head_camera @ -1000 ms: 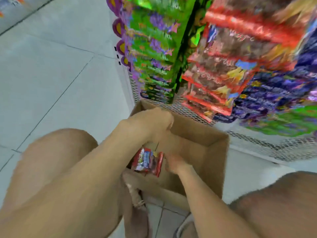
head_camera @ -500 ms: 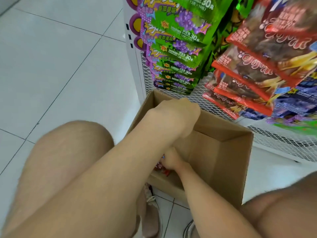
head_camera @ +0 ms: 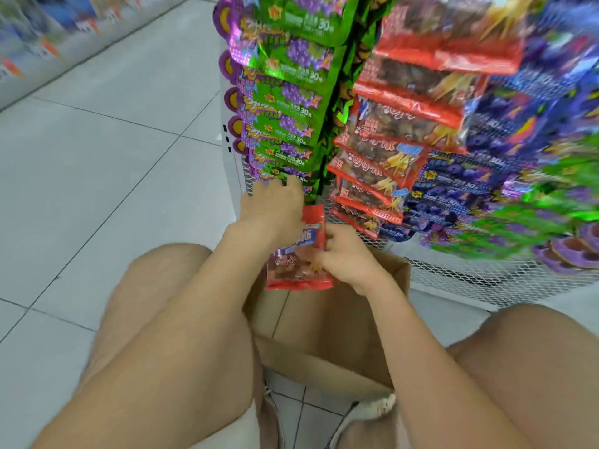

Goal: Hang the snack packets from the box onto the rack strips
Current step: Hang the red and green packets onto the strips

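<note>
Red snack packets (head_camera: 296, 270) are held just above the open cardboard box (head_camera: 327, 322), below the lowest hanging packets (head_camera: 366, 192) on the mesh rack (head_camera: 453, 273). Right hand (head_camera: 345, 254): fingers curled, pinching the packets' right edge. Left hand (head_camera: 274, 209): at the packets' top, back toward the camera; finger state cannot be told. The box stands on the tiled floor (head_camera: 113, 157).

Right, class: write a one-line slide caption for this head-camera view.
Left hand and right hand hold red snack packets above the cardboard box, beside the stocked rack.
</note>
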`<state>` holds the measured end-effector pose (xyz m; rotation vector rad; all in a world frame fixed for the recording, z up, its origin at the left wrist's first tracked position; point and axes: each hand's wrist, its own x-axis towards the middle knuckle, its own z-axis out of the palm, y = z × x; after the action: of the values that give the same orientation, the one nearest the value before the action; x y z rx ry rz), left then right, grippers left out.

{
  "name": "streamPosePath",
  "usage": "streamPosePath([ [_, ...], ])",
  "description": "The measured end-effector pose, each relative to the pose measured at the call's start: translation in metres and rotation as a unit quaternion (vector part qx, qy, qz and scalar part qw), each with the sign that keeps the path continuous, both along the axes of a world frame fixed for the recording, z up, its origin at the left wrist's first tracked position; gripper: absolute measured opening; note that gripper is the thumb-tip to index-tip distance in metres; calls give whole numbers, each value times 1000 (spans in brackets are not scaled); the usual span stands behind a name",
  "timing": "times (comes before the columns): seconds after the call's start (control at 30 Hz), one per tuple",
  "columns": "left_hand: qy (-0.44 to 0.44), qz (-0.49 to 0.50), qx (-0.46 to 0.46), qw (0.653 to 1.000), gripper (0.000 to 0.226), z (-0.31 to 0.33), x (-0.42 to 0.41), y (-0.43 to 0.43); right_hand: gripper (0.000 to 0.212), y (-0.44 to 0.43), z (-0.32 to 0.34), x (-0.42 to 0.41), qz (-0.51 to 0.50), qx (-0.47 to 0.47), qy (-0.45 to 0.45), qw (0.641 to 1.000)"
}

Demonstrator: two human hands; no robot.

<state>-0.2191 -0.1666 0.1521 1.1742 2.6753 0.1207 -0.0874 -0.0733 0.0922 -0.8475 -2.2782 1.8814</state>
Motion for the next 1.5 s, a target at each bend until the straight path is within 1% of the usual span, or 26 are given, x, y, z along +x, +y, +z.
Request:
streamPosePath([
  [0.07, -62, 21, 100, 993, 37, 7, 0, -7, 26, 0, 28, 16, -26, 25, 31, 999],
  [0.17, -165, 27, 260, 951, 17, 21, 10, -13, 22, 3, 63, 43, -43, 78, 54, 995],
  [0.2, -198, 30, 305, 931, 19, 28, 15, -15, 24, 5, 75, 52, -48, 90, 59, 993],
  [0.27, -279, 46, 375, 883, 38, 43, 25, -18, 28, 9, 100, 66, -46, 111, 79, 990],
  [0.3, -331, 55, 404, 851, 42, 55, 31, -19, 28, 11, 113, 71, -47, 117, 91, 988],
  [0.37, -427, 38, 434, 792, 33, 83, 42, -19, 27, 12, 145, 79, -55, 134, 128, 981],
  [0.43, -461, 0, 462, 758, 33, 117, 53, -16, 21, 10, 180, 80, -71, 159, 186, 967],
  [0.5, -467, -13, 505, 726, 34, 154, 61, -8, 2, 7, 217, 79, -91, 194, 249, 944],
  [0.57, -453, -21, 553, 699, 30, 194, 66, 4, 19, 9, 252, 74, -136, 256, 295, 911],
  [0.63, -411, -42, 591, 693, 25, 236, 70, 15, 28, 18, 289, 67, -189, 323, 325, 869],
  [0.7, -355, -57, 627, 691, 21, 274, 68, 27, 25, 34, 325, 57, -230, 356, 354, 834],
  [0.73, -315, -62, 648, 690, 21, 293, 67, 33, 22, 39, 344, 52, -246, 360, 370, 820],
  [0.8, -201, -81, 684, 696, 18, 324, 57, 50, 20, 50, 380, 41, -269, 375, 400, 792],
  [0.87, -109, -96, 699, 700, 8, 354, 46, 64, 18, 59, 411, 30, -273, 397, 416, 771],
  [0.9, -84, -101, 701, 701, 8, 369, 42, 71, 17, 63, 426, 24, -275, 404, 418, 766],
  [0.93, -76, -100, 702, 701, 14, 382, 37, 78, 18, 66, 439, 18, -279, 408, 416, 763],
  [0.97, -83, -93, 699, 704, 20, 395, 34, 85, 20, 69, 450, 11, -286, 408, 413, 763],
  [1.03, -137, -75, 685, 711, 27, 418, 32, 96, 32, 77, 471, 0, -311, 406, 397, 762],
  [1.1, -200, -74, 672, 709, 20, 432, 31, 106, 40, 82, 487, -9, -337, 400, 376, 765],
  [1.17, -247, -66, 675, 692, 12, 440, 32, 110, 41, 87, 499, -17, -361, 388, 358, 769],
  [1.27, -299, -42, 695, 652, 12, 445, 31, 114, 33, 92, 508, -26, -377, 389, 358, 761],
  [1.33, -332, -17, 700, 631, 18, 446, 30, 115, 29, 93, 512, -31, -371, 383, 368, 762],
  [1.37, -356, -6, 701, 618, 26, 447, 28, 117, 28, 93, 514, -32, -372, 377, 371, 763],
  [1.4, -381, 5, 698, 606, 39, 449, 28, 118, 31, 93, 516, -33, -379, 366, 375, 763],
  [1.43, -406, 18, 691, 598, 59, 451, 28, 118, 37, 94, 517, -34, -389, 350, 379, 763],
  [1.5, -443, 35, 664, 602, 96, 453, 24, 119, 46, 95, 520, -35, -404, 323, 382, 766],
])
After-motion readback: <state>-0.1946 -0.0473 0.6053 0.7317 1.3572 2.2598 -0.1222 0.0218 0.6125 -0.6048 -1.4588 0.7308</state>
